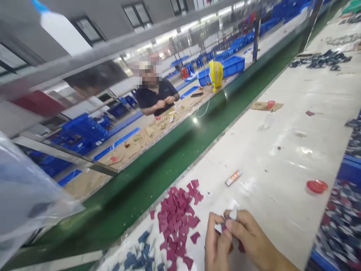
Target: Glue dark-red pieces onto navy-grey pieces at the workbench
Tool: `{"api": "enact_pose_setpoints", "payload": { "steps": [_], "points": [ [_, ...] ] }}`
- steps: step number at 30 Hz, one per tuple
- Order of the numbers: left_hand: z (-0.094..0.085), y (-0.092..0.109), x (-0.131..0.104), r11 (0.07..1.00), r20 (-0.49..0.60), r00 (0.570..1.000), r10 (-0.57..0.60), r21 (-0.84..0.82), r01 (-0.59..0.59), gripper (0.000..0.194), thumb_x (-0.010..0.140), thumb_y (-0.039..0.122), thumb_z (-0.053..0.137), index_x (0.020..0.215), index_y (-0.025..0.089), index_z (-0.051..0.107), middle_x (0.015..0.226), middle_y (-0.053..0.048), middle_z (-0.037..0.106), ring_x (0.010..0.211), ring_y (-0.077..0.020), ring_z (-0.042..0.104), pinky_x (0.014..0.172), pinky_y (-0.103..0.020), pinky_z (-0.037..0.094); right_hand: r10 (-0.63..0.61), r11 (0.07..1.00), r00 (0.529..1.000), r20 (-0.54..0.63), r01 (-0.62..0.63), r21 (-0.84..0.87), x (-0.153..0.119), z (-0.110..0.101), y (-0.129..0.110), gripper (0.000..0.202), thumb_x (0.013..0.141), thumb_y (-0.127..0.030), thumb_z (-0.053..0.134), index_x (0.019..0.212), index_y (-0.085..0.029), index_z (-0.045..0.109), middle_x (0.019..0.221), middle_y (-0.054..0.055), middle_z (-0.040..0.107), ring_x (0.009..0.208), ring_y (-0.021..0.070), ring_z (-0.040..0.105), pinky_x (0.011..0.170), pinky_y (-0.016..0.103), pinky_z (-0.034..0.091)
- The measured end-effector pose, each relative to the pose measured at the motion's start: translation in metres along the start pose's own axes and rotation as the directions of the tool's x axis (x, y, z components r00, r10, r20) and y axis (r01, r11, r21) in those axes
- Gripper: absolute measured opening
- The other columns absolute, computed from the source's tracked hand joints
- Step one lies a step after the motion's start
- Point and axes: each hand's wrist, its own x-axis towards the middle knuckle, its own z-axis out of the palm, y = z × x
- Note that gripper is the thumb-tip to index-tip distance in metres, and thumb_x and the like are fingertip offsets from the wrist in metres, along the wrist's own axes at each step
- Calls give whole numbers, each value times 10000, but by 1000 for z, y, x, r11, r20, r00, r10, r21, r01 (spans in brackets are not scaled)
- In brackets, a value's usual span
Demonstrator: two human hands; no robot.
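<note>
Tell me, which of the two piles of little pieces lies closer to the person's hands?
The maroon pile, just left of the left hand and right hand. The blue pile lies farther left, beyond it.

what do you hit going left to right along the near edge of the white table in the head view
blue pieces → maroon pieces → left hand → right hand → blue bin of dark pieces
</note>
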Motion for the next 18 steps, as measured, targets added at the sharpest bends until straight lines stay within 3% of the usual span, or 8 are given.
{"api": "enact_pose_setpoints", "payload": {
  "steps": [4, 8, 13, 18],
  "points": [
    [6, 24, -12, 999, 74, 996, 44, -3, -44, 447, 951, 684, 667, 993, 259, 535, 729, 65, 415, 682, -132, 408, 678, -232, 408, -185, 983, 974, 132, 184, 23, 3, -7, -14, 457, 964, -548, 619, 676, -214, 498, 656, -21, 450, 582, 128, 436, 492, 233, 359],
    [9, 30, -13, 991, 98, 992, 81, 94, -90, 295, 1037, 544, 572, 999, 253, 540, 732, 62, 418, 694, -139, 416, 685, -235, 407, -220, 975, 964, 148, 211, 75, 5, -10, -20, 349, 928, -361, 594, 636, -218, 466, 584, -57, 386, 517, 95, 342, 480, 221, 322],
    [14, 37, -12, 981, 115, 988, 107, 147, -123, 294, 1020, 504, 597, 896, 245, 532, 714, 68, 418, 651, -125, 380, 638, -235, 369, -198, 980, 976, 89, 196, 30, 4, -11, -17, 289, 872, -316, 556, 618, -221, 455, 587, -52, 391, 525, 94, 345, 485, 235, 288],
    [17, 36, -15, 978, -10, 995, 99, 185, -95, 353, 953, 554, 654, 825, 240, 556, 726, 56, 451, 683, -134, 425, 664, -242, 400, -140, 989, 990, 24, 141, -35, 4, -6, -12, 293, 858, -331, 522, 612, -230, 397, 600, -49, 359, 560, 106, 355, 531, 256, 298]
  ]
}}
